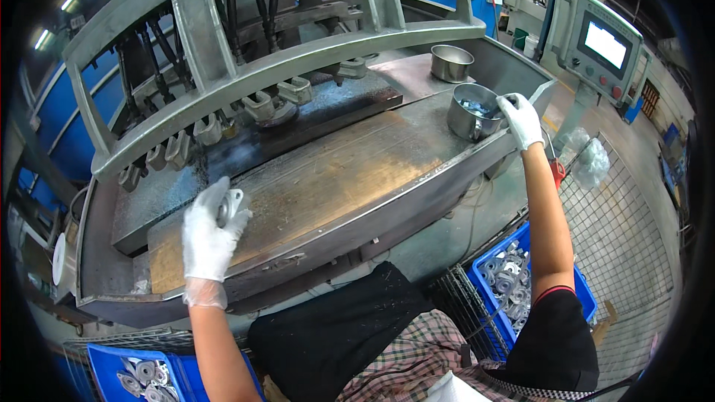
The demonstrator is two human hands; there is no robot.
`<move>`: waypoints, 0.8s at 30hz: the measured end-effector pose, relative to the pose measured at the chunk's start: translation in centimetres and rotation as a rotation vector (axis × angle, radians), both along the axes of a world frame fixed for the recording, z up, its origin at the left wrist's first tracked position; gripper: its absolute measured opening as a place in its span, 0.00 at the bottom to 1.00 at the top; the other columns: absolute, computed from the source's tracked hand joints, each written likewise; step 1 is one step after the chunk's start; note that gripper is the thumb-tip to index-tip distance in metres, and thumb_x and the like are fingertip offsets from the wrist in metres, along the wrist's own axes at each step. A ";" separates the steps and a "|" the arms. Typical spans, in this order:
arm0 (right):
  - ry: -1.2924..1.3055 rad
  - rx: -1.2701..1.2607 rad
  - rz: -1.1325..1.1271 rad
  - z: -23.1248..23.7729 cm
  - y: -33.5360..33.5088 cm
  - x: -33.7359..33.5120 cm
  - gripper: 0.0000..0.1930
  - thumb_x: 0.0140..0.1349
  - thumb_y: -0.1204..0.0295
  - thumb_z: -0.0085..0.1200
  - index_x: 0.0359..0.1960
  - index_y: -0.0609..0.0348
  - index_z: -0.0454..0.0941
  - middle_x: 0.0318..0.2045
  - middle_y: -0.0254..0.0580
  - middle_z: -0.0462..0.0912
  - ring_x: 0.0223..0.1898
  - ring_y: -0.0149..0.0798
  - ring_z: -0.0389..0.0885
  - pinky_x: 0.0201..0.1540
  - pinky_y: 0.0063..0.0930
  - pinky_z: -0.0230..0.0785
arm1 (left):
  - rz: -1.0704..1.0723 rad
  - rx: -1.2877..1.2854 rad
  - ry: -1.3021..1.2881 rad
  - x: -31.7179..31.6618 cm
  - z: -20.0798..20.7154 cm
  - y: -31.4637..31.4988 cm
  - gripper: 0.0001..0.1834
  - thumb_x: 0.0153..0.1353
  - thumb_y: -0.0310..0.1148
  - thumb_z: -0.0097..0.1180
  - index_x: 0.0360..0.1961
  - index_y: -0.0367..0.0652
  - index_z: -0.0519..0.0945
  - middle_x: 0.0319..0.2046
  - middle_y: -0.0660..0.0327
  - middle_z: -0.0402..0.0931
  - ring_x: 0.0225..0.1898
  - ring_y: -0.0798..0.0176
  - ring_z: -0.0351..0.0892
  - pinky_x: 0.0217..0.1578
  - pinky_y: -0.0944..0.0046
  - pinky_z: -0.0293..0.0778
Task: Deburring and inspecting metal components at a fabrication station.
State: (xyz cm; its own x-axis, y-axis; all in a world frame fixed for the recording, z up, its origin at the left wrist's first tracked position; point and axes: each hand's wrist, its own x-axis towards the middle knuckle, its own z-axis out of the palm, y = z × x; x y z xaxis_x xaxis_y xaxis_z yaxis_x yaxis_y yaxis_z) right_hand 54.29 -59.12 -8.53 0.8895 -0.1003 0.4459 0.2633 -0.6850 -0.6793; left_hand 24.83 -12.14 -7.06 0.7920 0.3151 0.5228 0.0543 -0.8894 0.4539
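My left hand (211, 234), in a white glove, is closed around a small silver metal casting (230, 207) with a rounded end and a hole. It is above the left part of the worn wooden board (335, 171). My right hand (520, 119), also gloved, reaches to the far right end of the bench. Its fingers are pinched at the right rim of a round metal pot (463, 122). Bluish bits lie inside that pot, too small to make out. A second metal pot (451, 65) stands just behind it.
A machine frame (298, 52) with a row of metal holders (296, 90) spans the bench. Blue crates of castings stand low at the left (100, 361) and right (585, 301). A control panel (603, 48) and wire mesh (625, 223) are at the right.
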 end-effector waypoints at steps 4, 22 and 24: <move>-0.130 0.296 0.099 0.6 1.1 -1.2 0.13 0.63 0.64 0.54 0.41 0.62 0.79 0.33 0.39 0.82 0.35 0.32 0.78 0.41 0.26 0.70 | -0.005 0.275 0.236 0.6 -4.2 1.3 0.27 0.49 0.40 0.64 0.51 0.42 0.79 0.41 0.47 0.80 0.43 0.47 0.81 0.46 0.56 0.75; -0.181 0.096 0.068 -3.3 -7.7 -5.3 0.17 0.70 0.63 0.46 0.54 0.58 0.75 0.50 0.36 0.78 0.50 0.31 0.75 0.50 0.23 0.68 | 0.054 0.106 0.502 1.3 -1.7 1.2 0.29 0.52 0.50 0.61 0.56 0.55 0.76 0.53 0.54 0.75 0.52 0.48 0.76 0.54 0.52 0.70; -0.068 0.189 0.000 -3.5 -9.3 -5.9 0.18 0.70 0.63 0.46 0.55 0.61 0.74 0.50 0.37 0.78 0.50 0.31 0.74 0.53 0.24 0.65 | 0.097 0.103 0.538 1.0 -0.3 0.6 0.29 0.53 0.49 0.61 0.56 0.54 0.76 0.53 0.53 0.75 0.52 0.48 0.76 0.54 0.52 0.70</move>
State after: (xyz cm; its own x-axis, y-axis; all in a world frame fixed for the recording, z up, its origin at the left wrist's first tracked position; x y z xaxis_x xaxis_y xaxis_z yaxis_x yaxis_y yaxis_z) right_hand 48.42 -68.42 -12.01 0.8581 -0.1883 0.4778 0.3126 -0.5467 -0.7768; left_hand 25.87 -11.52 -7.38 0.9257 0.3687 0.0846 0.3384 -0.9070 0.2507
